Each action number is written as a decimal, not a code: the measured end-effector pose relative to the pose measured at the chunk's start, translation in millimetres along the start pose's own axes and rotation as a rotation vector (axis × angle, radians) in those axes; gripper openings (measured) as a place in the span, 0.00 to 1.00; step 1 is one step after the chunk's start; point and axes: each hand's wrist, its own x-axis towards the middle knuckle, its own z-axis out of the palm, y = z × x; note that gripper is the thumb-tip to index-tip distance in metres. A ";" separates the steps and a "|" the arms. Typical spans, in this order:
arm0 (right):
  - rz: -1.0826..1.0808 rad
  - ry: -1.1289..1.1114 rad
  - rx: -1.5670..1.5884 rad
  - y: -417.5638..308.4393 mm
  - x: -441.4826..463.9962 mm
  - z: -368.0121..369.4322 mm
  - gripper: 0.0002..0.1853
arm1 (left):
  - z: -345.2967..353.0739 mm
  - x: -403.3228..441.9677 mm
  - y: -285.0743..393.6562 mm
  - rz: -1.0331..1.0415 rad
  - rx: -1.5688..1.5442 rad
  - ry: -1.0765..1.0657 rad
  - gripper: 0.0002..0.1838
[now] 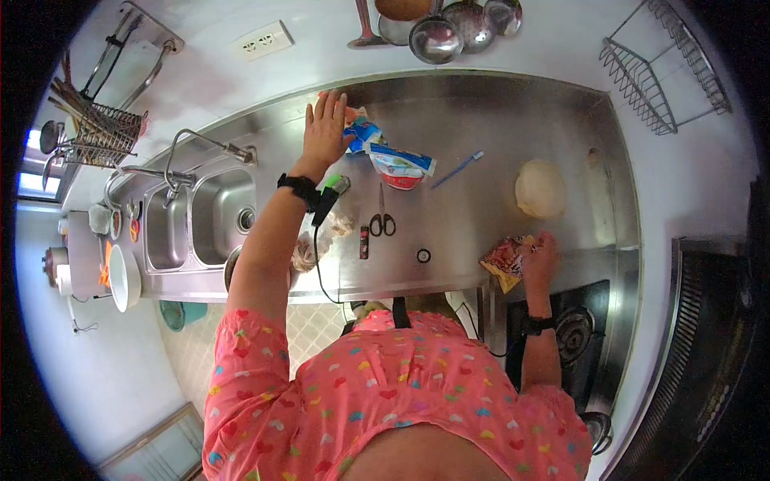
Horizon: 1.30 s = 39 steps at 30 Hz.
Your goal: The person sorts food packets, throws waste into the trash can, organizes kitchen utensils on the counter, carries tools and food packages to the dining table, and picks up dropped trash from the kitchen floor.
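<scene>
My left hand reaches to the back of the steel counter, fingers stretched out. It lies over or against an orange packet, mostly hidden under it. Right beside it are a blue-and-white packet and a larger white, blue and red packet. At the front right, my right hand is closed on the edge of a red-and-yellow snack bag. A pale round object sits behind that hand. Between my hands lie scissors, a blue toothbrush and a small black ring-shaped item.
A double sink with a tap is on the left. A gas stove is by my right forearm. A crumpled plastic bag and a small dark stick-like item lie near the front edge. Ladles hang on the back wall.
</scene>
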 end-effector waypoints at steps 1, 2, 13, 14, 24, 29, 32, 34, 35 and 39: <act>-0.044 -0.096 0.144 -15.3 -2.5 2.7 0.29 | 14.3 3.5 -5.1 0.002 0.052 -0.003 0.46; -0.036 -0.100 0.145 -24.6 -2.5 10.9 0.29 | 15.6 6.3 -4.3 0.006 0.052 -0.010 0.46; -0.649 -0.072 0.434 -167.2 60.1 100.9 0.39 | 41.3 12.1 -33.4 -0.102 0.158 -0.128 0.10; -0.648 -0.083 0.437 -173.4 64.6 107.5 0.39 | 36.5 11.6 -38.7 -0.108 0.161 -0.137 0.10; -0.440 -0.235 0.570 -177.0 77.4 146.6 0.16 | -96.0 -54.7 -55.1 -0.067 -0.271 0.055 0.11; -0.481 -0.151 0.680 -207.6 56.1 105.0 0.18 | -170.6 -101.7 -28.0 0.081 -0.256 -0.056 0.10; -0.499 -0.223 0.669 -237.4 20.7 66.7 0.16 | -183.8 -136.5 -6.6 0.100 -0.357 -0.101 0.06; -0.711 -0.271 0.593 -249.2 -4.3 56.8 0.14 | -186.1 -158.4 9.2 0.136 -0.340 -0.134 0.06; -0.782 -0.301 0.550 -252.7 -19.4 56.7 0.13 | -180.5 -175.3 12.5 0.118 -0.277 -0.221 0.07; -0.629 -0.752 0.401 -260.1 -79.7 63.5 0.13 | -177.2 -218.5 31.0 0.085 -0.277 -0.163 0.06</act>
